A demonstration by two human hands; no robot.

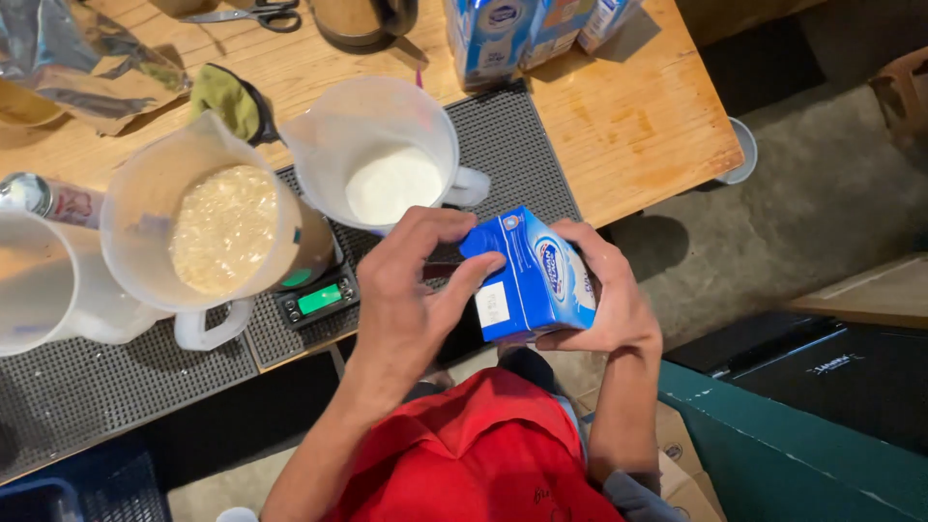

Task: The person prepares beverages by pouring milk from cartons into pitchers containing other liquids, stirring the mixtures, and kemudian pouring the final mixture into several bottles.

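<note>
Fingers (440,227) of the left hand (406,290) pinch the top of a blue carton (532,280), while the right hand (614,300) is wrapped around its side, above the tabletop (628,116) edge.

The person wears a bright red top with small dark markings near its hem. Both forearms are bare, with no sleeves, and the 2 hands, the left hand (411,290) and the right hand (614,304), carry no gloves.

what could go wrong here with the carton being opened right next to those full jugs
The blue carton is held off the table edge, over the red garment; a sudden tear by the left hand could spill there. A jolt might also knock the jug of white liquid or the jug on the scale.
</note>
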